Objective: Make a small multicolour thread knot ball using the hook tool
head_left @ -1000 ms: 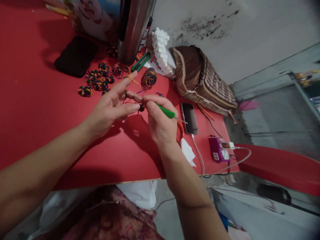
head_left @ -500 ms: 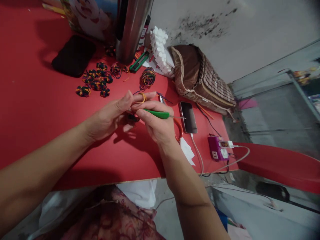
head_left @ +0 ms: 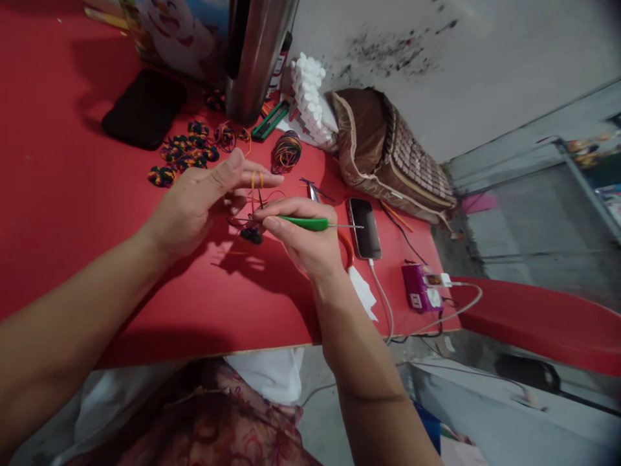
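Right hand (head_left: pixel 313 243) pinches the hook (head_left: pixel 308 223). Left hand (head_left: pixel 191 204) has thumb and forefinger apart, yarn (head_left: pixel 261 180) looped round the forefinger.

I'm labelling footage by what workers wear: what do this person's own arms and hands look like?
The left arm and right arm are bare where they show: no sleeve, watch or bracelet. The left hand and right hand wear no gloves; parts are hidden, so rings can't be ruled out.
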`<state>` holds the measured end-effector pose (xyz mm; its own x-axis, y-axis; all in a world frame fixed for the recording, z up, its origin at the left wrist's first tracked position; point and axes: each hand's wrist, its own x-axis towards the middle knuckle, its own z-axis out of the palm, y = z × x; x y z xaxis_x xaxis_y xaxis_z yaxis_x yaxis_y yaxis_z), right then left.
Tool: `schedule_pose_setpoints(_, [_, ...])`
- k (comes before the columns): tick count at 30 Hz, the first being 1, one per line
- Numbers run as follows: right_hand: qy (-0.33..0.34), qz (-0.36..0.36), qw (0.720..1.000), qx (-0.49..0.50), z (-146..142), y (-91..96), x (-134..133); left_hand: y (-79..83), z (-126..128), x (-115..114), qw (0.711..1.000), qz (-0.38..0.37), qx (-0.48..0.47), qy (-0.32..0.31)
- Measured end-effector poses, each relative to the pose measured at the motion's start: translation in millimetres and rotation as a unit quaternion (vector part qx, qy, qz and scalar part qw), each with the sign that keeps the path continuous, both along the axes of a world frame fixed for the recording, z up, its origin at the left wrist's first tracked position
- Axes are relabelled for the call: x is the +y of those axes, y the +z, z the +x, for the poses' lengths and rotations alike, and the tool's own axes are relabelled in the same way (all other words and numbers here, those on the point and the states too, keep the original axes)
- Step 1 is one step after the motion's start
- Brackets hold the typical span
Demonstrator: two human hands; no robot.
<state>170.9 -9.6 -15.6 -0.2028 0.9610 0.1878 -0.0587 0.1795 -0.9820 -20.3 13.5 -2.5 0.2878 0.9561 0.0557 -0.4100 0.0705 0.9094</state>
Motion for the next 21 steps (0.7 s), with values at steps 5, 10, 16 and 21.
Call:
schedule_pose_setpoints(5, [0.02,0.007,1.0,0.015,0.6,-1.8,0.8,3.7,-1.7,2.2,0.994,-0.062,-0.08,-0.044])
schedule_pose_setpoints(10, [0.037,-0.003,0.999,0.035,-0.1,-2.7,1.7,0.3,-3.0,3.9,0.99,-0.086,-0.087,-0.071])
schedule_pose_setpoints(16, [0.065,0.024,0.996,0.053,-1.1,0.5,6.1,-0.9,1.4,2.0,0.993,-0.093,-0.059,-0.043])
schedule_pose_setpoints(21, [0.002,0.051,0.998,0.035,-1.6,-0.3,5.4,1.8,6.5,-3.5,0.99,-0.117,-0.065,-0.035])
